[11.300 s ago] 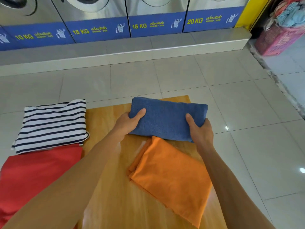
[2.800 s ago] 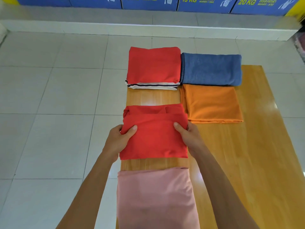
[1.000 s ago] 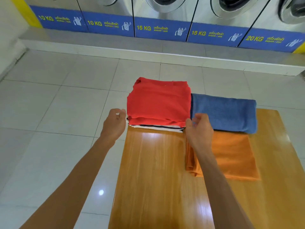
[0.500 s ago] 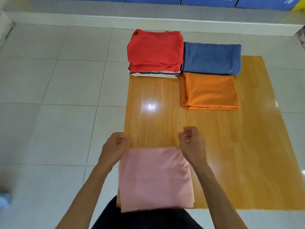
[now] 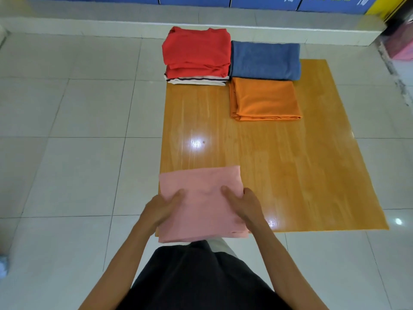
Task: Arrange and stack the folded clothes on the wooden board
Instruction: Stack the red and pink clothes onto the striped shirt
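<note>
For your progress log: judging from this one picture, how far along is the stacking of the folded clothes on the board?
Done: a pile with red clothes on a striped one sits at the board's far corner, beside a blue cloth and an orange cloth. In hand: the left hand and right hand grip the pink cloth. Left: placing the pink one, probably on a pile.

One head-worn camera looks steeply down and forward from standing height over the board [image 5: 279, 166] on the floor [image 5: 67, 130], hands close below, washer fronts [image 5: 194, 0] cropped at the top.
</note>
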A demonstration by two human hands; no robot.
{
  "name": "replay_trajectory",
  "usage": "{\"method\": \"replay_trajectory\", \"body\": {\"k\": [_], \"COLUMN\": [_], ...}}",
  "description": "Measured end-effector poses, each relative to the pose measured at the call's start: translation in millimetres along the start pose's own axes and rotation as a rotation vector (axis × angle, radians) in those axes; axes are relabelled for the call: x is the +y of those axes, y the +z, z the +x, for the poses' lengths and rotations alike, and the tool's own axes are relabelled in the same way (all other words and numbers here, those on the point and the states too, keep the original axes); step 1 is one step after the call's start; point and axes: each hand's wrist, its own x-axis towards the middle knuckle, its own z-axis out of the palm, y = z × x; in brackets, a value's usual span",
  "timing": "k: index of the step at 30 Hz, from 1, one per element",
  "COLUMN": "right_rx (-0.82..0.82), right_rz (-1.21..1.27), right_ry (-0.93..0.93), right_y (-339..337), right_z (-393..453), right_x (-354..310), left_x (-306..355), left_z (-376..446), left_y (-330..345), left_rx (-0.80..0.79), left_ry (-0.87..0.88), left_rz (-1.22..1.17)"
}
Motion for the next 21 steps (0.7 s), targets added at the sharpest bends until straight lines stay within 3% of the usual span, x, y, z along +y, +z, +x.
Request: {"method": "replay_trajectory", "body": {"k": [9,12,21], "right_rx": [-0.011,-0.058,-0.233], "right_rz": [0.184,0.182,0.356], "right_ry": [-0.060,-0.101,-0.173], "right_y": [-5,-11,-51], "right_z": [4,18,84], "right_x": [-26,-45,-158], "left_x": [13,30,142], "left_z": [14,25,71], "left_y": [-18,-33,-87], "left_rx": [-0.038,-0.070,0.099], "left_ry": [0.078,0.082,0.238], "left_rz": [-0.384,-0.386,-0.335]}}
